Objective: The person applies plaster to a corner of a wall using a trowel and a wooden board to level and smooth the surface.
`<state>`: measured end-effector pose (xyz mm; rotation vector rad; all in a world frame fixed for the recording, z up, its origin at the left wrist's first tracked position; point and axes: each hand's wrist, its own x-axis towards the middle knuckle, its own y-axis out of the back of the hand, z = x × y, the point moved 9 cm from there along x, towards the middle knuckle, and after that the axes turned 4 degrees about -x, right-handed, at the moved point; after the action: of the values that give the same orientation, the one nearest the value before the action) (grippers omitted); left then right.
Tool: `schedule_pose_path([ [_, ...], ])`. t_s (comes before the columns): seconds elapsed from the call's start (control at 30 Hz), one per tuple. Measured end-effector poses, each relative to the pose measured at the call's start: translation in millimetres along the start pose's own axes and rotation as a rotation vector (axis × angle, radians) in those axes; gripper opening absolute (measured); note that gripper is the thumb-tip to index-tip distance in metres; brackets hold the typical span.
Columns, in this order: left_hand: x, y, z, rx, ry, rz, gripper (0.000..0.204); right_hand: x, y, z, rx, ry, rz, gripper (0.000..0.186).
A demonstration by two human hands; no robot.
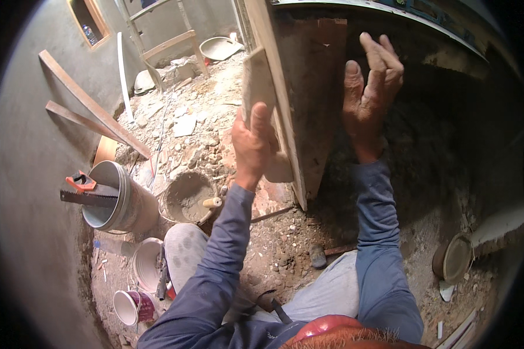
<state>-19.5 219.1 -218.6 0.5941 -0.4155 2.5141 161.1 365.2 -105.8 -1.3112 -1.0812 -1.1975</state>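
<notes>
My left hand [251, 145] grips a short, mortar-smeared flat board [257, 81], held upright at the left side of a wooden plank [278, 104]. Whether that board touches the plank is unclear. Just right of the plank stands a wide dark panel [311, 110]. My right hand [371, 96] is raised near the panel's right edge, fingers bent and apart, with nothing in them. Below my left hand sits a bucket of grey mortar [189, 198] with a wooden-handled tool [212, 202] on it.
A tall bucket [142, 206] holds a handsaw [90, 196]. Smaller buckets [145, 264] stand by my left leg. Timber strips [93, 104] lean on the left wall, a ladder [163, 46] behind. Rubble [183, 139] covers the floor. A hammer [318, 256] lies between my legs; a round container [453, 256] sits right.
</notes>
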Motion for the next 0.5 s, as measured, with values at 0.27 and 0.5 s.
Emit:
schedule_pose_path([
  [0.27,35.8,2.6,1.0,-0.044,0.071,-0.021,0.062,90.6,-32.1,-6.6,-0.064,0.086,-0.054,0.034],
  [0.5,-43.5,8.0,-44.1,-0.210,0.165,-0.020,0.060,106.2,-70.7,16.7,0.019,0.241,-0.268,0.046],
])
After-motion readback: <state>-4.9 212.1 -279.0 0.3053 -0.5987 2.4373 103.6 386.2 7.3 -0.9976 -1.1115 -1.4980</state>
